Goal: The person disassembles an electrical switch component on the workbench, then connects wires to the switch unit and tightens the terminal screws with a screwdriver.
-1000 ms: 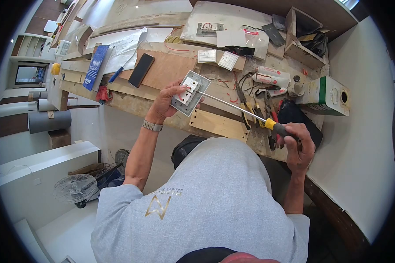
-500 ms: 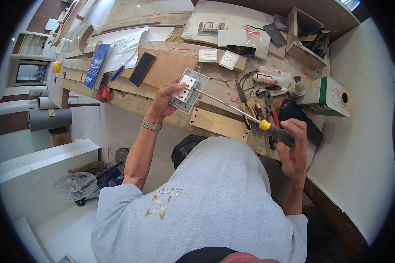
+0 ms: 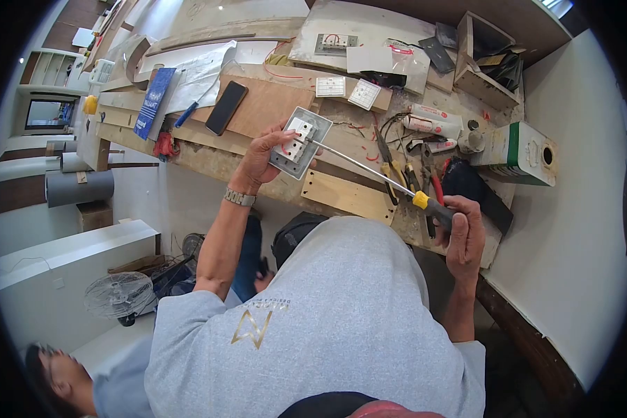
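Left hand [image 3: 260,156] pinches the socket plate [image 3: 301,144] over the surface's [image 3: 221,156] near edge; right hand [image 3: 465,237] pinches the screwdriver [image 3: 421,200] handle — an off-line push could make it slip toward the left.

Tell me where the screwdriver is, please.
In the head view, the screwdriver runs mostly right of centre, from the right hand to the socket in the left hand.

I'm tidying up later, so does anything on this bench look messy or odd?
Yes: short red wire scraps lie loose on the workbench near the yellow-handled pliers, looking like stray offcuts. The pliers also lie jumbled with other tools beneath the screwdriver, rather than in order. No clear spill or damage shows.
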{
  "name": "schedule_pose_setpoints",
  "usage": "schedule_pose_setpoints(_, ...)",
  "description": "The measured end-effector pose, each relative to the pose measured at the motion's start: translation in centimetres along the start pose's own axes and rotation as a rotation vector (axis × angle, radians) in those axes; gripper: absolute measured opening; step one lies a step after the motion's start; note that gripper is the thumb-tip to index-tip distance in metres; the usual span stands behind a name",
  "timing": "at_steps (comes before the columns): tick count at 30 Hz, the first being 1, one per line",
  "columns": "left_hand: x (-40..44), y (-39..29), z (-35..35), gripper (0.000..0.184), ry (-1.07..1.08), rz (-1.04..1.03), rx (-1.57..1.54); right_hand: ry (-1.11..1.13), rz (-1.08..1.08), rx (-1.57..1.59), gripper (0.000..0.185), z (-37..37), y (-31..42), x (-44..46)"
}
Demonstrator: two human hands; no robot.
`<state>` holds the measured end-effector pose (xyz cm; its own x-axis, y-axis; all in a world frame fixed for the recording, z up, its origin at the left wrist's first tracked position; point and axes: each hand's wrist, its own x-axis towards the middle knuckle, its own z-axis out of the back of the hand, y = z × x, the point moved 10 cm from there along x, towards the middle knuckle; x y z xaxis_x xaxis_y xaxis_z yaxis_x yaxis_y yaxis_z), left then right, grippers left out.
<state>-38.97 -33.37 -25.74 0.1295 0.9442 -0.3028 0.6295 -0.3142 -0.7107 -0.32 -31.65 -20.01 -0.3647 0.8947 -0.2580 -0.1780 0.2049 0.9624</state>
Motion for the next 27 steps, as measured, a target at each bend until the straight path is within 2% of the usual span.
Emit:
schedule_pose_setpoints(2,0.1,-0.5,0.3,0.059,-0.032,-0.029,0.042,0.015,0.430,-0.144,0.031,-1.8,5.8,-0.2)
schedule_pose_setpoints(5,0.3,0.0,0.6,0.059,-0.001,-0.021,0.020,0.003,0.507,-0.240,0.030,-0.9,5.3,-0.8)
schedule_pose_setpoints(6,0.2,-0.1,0.4,0.059,-0.004,-0.020,0.019,0.005,0.505,-0.239,0.030,-0.8,4.9,-1.0)
schedule_pose_setpoints(7,0.2,-0.1,-0.1,0.057,0.006,-0.017,0.016,-0.008,0.296,-0.166,0.030,-0.2,2.9,-0.3)
schedule_pose_setpoints(9,0.5,0.0,-0.5,0.055,0.021,-0.014,0.012,-0.026,0.090,-0.095,0.029,0.1,1.2,0.2)
schedule_pose_setpoints(11,0.5,-0.1,0.5,0.054,-0.020,-0.033,0.029,-0.003,0.561,-0.377,0.029,-2.1,7.3,-0.4)
schedule_pose_setpoints(15,0.4,-0.1,-0.1,0.054,0.025,-0.003,0.018,0.082,0.491,-0.280,0.030,-1.4,4.7,-0.8)
schedule_pose_setpoints(16,0.4,0.0,-0.5,0.054,0.033,0.003,0.015,0.050,0.247,-0.202,0.031,-0.7,2.2,-0.2)
schedule_pose_setpoints(18,0.6,-0.1,-0.6,0.054,0.047,0.004,0.015,0.015,0.011,-0.125,0.031,-0.3,0.0,0.2)
schedule_pose_setpoints(20,0.7,-0.3,0.4,0.054,0.005,-0.012,0.041,-0.054,0.527,-0.268,0.031,-1.9,7.0,-0.6)
schedule_pose_setpoints(24,0.6,-0.3,0.1,0.054,-0.008,-0.008,0.042,0.048,0.508,-0.276,0.029,-1.4,5.2,-0.9)
schedule_pose_setpoints(25,0.7,-0.3,0.0,0.054,-0.004,-0.010,0.038,0.015,0.255,-0.159,0.028,-0.6,2.7,0.0)
schedule_pose_setpoints(27,0.8,-0.3,0.0,0.054,0.001,-0.013,0.033,-0.018,0.002,-0.043,0.028,-0.3,0.4,0.4)
